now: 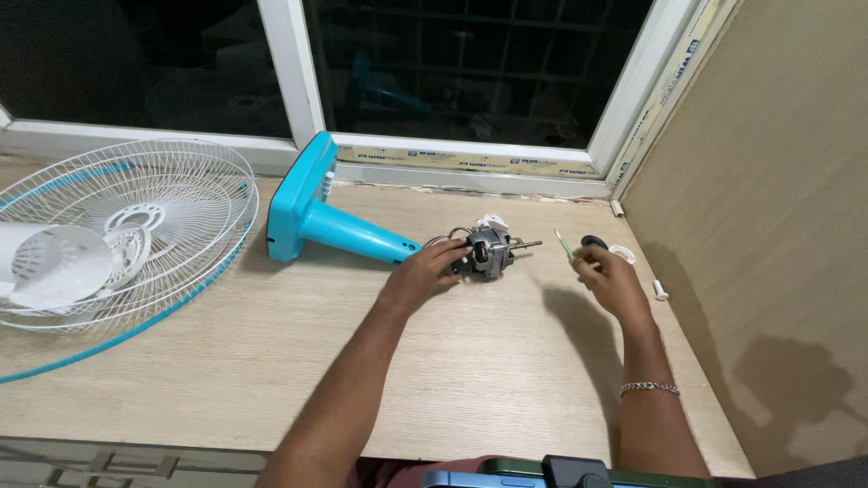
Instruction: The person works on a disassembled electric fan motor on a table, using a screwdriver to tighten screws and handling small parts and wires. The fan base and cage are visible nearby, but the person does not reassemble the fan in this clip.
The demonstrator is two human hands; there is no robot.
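Both bare forearms extend forward from the bottom edge, converging slightly. Left hand (423, 274) lies palm down, fingers curled forward in a loose grasp, wrist straight. Right hand (608, 276) is raised a little, fingers pinched together near the thumb, back of hand toward the camera; the wrist carries a thin silver chain bracelet (649, 388).

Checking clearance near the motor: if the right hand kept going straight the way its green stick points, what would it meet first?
Probably the motor's shaft: the right hand aims its green stick up and left toward it. Depth is unclear, so it might pass behind.
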